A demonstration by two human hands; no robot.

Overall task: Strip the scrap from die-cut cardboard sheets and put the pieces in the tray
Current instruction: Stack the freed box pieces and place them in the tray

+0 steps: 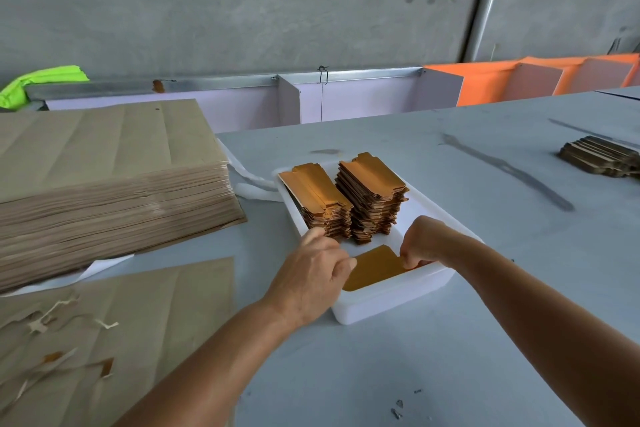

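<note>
- Screws [398, 407] lie loose on the table [381, 367], nearest the camera and well short of the tray [384, 308].
- Left of the tray, a stripped sheet [121, 322] lies flat with torn scrap [45, 319] curled on it; the strips look thin and limp, so they should tear off with little force.
- At the tray's near left corner, the left hand [308, 274] reaches over the rim, its fingers curled down onto the edge of a gold piece [374, 269] that lies on the tray floor at the near end.
- At the tray's near right side, the right hand [424, 241] pinches the other edge of that piece, knuckles up; how firmly either hand clamps it I cannot tell, since the fingertips are hidden.
- Judging by its look, the piece is light, thin card with a glossy gold face: stiff enough to hold flat, easy to crease, likely slick. Holding it by two opposite edges, as now, seems the safe way; pressing the middle could dent or mark it.
- Inside the tray, beyond the hands, two stacks [346, 198] of the same gold pieces stand side by side, just touching or nearly so, their tabbed edges ragged; a careless nudge could tip them.
- Left of the tray and farther back, a thick pile [114, 184] of brown die-cut sheets waits; as a block it looks heavy, though single sheets should peel off the top easily.
- Far right of the tray, a small bundle [602, 156] of card sits at the table's edge.
</note>
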